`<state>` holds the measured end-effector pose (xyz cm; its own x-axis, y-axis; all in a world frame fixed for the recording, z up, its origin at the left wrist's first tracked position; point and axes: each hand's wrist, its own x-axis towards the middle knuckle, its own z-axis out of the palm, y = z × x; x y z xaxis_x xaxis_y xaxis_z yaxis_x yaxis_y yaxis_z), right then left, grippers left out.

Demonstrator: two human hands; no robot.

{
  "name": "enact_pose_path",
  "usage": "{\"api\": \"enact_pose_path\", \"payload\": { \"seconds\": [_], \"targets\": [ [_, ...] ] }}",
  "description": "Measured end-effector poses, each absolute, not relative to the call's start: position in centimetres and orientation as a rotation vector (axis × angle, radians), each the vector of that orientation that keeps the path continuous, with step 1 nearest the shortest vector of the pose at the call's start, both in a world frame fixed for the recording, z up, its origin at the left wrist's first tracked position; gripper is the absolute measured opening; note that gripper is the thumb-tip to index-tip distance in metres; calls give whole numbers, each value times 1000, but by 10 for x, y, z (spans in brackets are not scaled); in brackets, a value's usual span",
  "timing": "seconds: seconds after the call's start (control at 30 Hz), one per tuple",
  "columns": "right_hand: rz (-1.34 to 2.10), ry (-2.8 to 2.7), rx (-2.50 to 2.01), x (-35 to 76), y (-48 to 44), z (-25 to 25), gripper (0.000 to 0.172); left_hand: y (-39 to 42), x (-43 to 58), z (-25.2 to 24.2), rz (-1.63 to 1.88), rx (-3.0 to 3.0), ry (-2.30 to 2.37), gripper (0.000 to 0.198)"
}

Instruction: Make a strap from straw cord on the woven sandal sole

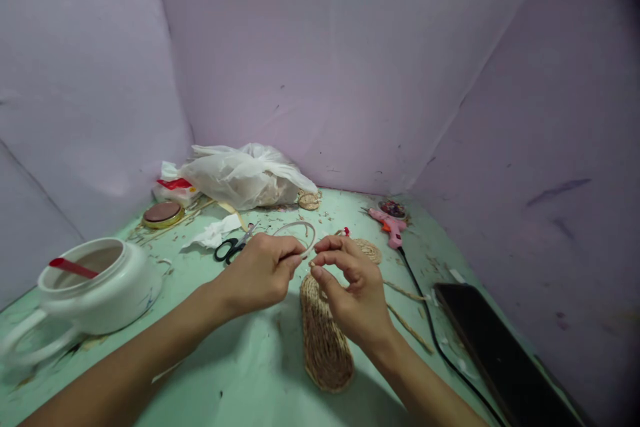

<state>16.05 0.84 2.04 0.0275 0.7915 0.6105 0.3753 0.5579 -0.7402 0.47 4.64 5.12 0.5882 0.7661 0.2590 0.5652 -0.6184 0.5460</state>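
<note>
Pinched in my left hand [265, 270] is a thin pale strip [314, 230] that curves in a loop above the table. My right hand [353, 283] is close beside it, thumb and fingertips drawn together around a small tan bit, perhaps a cord end. Below my right hand a long oval sole of coiled brown cord [327, 353] lies on the green table; its upper right part is hidden by the hand. A round coil of the same cord [369, 251] lies just behind my right hand. Two loose cord pieces [410, 328] extend to its right.
Black-handled scissors [229, 250] and white paper [215, 232] lie behind my left hand. A white pot [103, 297] stands left, a plastic bag [245, 177] at the back. On the right are a pink glue gun [393, 227], its black cable [433, 330] and a dark phone-like slab [500, 353].
</note>
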Motion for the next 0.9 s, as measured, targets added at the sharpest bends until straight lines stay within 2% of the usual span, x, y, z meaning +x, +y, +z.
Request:
{"api": "enact_pose_path", "payload": {
  "seconds": [0.23,0.5,0.7,0.9],
  "targets": [
    [469,-1540,-1007,163,10,18,12,42,6,53,658,2389,1018,22],
    [811,-1343,-967,166,13,21,6,50,1,52,545,2304,985,21],
    [1135,-1155,-851,167,16,17,11,52,2,52,527,2209,1012,21],
    [1251,-1081,-780,166,17,15,13,53,3,50,546,2088,1046,19]
  ]
}}
